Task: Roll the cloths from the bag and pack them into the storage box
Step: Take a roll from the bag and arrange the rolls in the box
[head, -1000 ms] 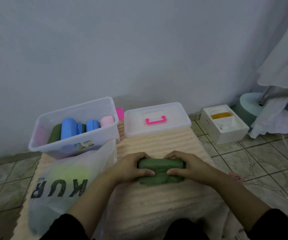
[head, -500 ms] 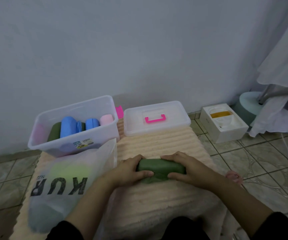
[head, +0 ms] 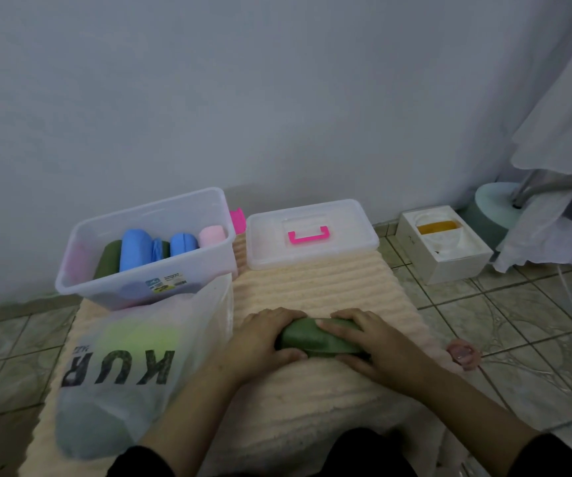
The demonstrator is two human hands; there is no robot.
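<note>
On the ribbed cream mat (head: 312, 290), we work between a plastic bag (head: 133, 366) with more cloths showing through it and the clear storage box (head: 147, 270) — already lined with blue, green and pink rolls, its lid (head: 312, 232) lying alongside. Our left hand (head: 260, 342) and right hand (head: 377, 349) curl around a green cloth (head: 312, 339), rolled tight on the mat — apparently ready for packing, with the bag's remainder still to roll.

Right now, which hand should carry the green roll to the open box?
Left, probably. The storage box sits far-left of the green roll, on the left hand side. The right hand would have to cross the body and the bag. Both hands grip the roll.
</note>
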